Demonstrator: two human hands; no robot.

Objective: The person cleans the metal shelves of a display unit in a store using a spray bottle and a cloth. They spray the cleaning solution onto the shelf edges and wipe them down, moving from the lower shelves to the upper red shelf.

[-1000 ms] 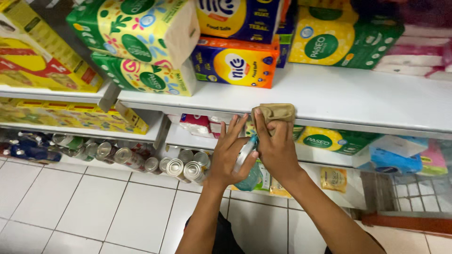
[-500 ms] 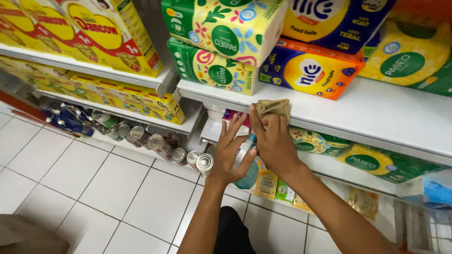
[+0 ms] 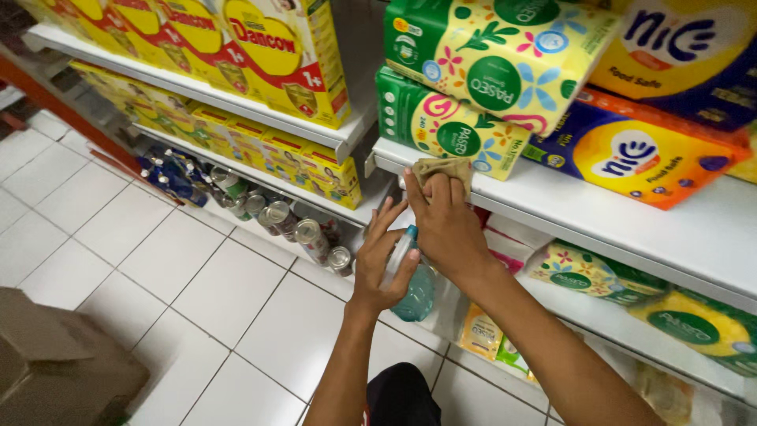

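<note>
We've got our right hand (image 3: 445,225) pressing a folded tan cloth (image 3: 446,170) flat against the front edge of the white shelf (image 3: 631,229), fingers curled over the top of it, so that hand is closed on the cloth. Our left hand (image 3: 384,264) is wrapped around a clear bluish spray bottle (image 3: 414,284), just below and left of the right hand, fingers loosely spread around its neck, bottle hanging more or less upright in front of the lower shelf.

Right behind the cloth, on that shelf, sit green and yellow tissue packs (image 3: 473,87) stacked two high, with blue and orange tissue packs (image 3: 639,150) to the right. Off to the left, yellow boxes (image 3: 260,55) fill the upper shelves, and a bunch of cans (image 3: 300,229) lie down low near the white tiled floor (image 3: 158,268). There's a brown cardboard box (image 3: 55,363) at the near left corner.
</note>
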